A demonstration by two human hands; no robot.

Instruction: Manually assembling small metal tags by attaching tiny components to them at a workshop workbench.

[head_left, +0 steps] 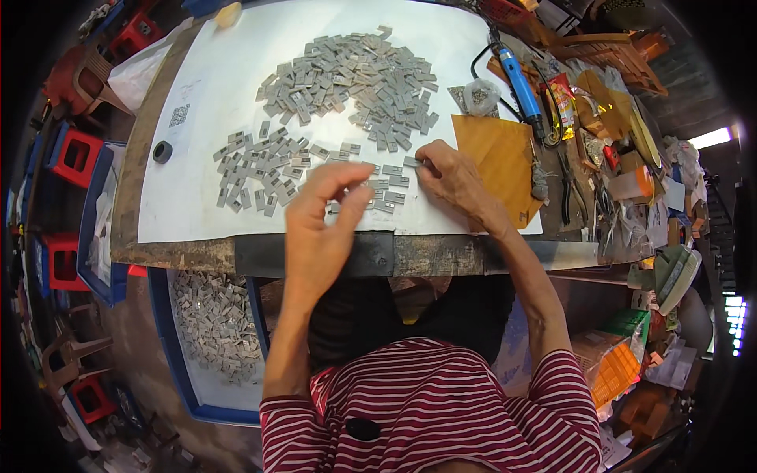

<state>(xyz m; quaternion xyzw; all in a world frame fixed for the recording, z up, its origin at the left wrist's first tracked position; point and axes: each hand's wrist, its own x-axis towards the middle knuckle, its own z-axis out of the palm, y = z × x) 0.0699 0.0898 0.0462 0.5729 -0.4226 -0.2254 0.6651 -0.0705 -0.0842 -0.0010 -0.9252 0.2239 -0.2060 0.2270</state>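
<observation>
- Left hand [322,217]: thumb and forefinger curve toward each other across a narrow gap, with nothing showing in it (the other fingers are hard to make out).
- Right hand [456,180]: the fingertips seem to pinch a small grey rectangular block [411,162], metallic in look, at the right of some short rows of like blocks [390,184]. A light grip by the edges should serve best; keeping it flat and square would avoid nudging its neighbours.
- Beyond, a looser group [260,169] and a big heap [339,75] of similar blocks lie on a white sheet [229,71]; picking from the fringe should disturb least.
- Rounded clear plastic bag [479,96], right of the heap: small bits inside, too small to name.
- Blue rectangular tray [225,414], below table level: jumbled grey pieces [217,323].
- Blue crate [118,290], farther left: whitish sheeting inside.
</observation>
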